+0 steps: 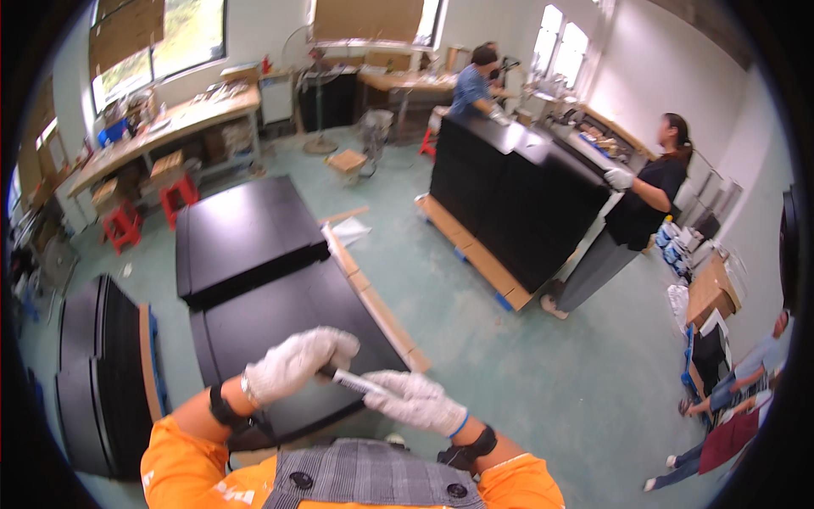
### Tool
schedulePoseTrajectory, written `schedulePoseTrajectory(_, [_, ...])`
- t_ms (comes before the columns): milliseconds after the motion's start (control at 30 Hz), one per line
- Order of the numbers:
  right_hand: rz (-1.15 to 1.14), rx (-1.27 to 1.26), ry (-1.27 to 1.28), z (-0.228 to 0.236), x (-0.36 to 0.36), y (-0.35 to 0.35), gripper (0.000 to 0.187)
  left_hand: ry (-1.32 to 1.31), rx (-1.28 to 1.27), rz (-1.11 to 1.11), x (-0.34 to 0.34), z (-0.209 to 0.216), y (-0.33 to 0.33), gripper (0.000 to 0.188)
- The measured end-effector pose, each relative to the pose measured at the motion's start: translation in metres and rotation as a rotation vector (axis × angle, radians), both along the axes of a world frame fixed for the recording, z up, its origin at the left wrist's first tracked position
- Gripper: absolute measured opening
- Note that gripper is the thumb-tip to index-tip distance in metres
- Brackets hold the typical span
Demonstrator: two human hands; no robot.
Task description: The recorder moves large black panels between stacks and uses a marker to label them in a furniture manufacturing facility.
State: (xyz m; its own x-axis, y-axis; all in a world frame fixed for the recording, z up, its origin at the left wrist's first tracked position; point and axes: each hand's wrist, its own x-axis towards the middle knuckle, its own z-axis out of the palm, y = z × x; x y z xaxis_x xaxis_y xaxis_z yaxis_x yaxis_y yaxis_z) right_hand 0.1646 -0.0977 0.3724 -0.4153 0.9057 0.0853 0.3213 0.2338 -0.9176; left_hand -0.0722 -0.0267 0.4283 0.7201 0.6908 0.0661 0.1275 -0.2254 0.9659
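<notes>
In front of my chest, both hands, in white knit gloves, hold one slim white marker pen with a dark end. The fingers of my left hand are closed on the dark end. My right hand grips the white barrel from the other side. Below and beyond them lies a stack of flat black panels, with a higher black stack behind it.
Another black stack stands at the left. Across the floor, two people in gloves stand by a tall black stack on a pallet. A workbench and red stools are at far left; more people are at lower right.
</notes>
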Motion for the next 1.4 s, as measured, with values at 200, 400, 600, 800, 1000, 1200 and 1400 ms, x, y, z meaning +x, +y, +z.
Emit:
schedulePoseTrajectory(200, [-0.090, -0.141, -0.116, 0.046, 0.003, 0.004, 0.041, -0.153, -0.402, 0.062, 0.015, 0.005, 0.016, 0.062])
schedulePoseTrajectory(400, [-0.065, -0.164, -0.098, 0.034, -0.003, 0.007, 0.039, -0.213, -0.542, 0.086, 0.008, -0.010, 0.021, 0.065])
schedulePoseTrajectory(600, [-0.083, -0.151, -0.060, 0.036, -0.006, 0.003, 0.035, -0.333, -0.616, 0.132, 0.010, -0.018, 0.031, 0.067])
schedulePoseTrajectory(800, [-0.080, -0.051, -0.138, 0.034, -0.004, 0.005, 0.036, -0.332, -0.571, 0.233, 0.025, -0.024, 0.037, 0.073])
schedulePoseTrajectory(1000, [-0.093, 0.016, -0.123, 0.030, -0.008, 0.005, 0.033, -0.257, -0.464, 0.145, 0.029, -0.030, 0.036, 0.083])
schedulePoseTrajectory(1200, [-0.104, 0.027, -0.128, 0.032, -0.011, 0.005, 0.033, -0.296, -0.535, 0.112, 0.033, -0.025, 0.030, 0.082])
schedulePoseTrajectory(1400, [-0.061, 0.075, -0.167, 0.032, -0.011, 0.008, 0.035, -0.343, -0.541, 0.073, 0.032, -0.035, 0.029, 0.082])
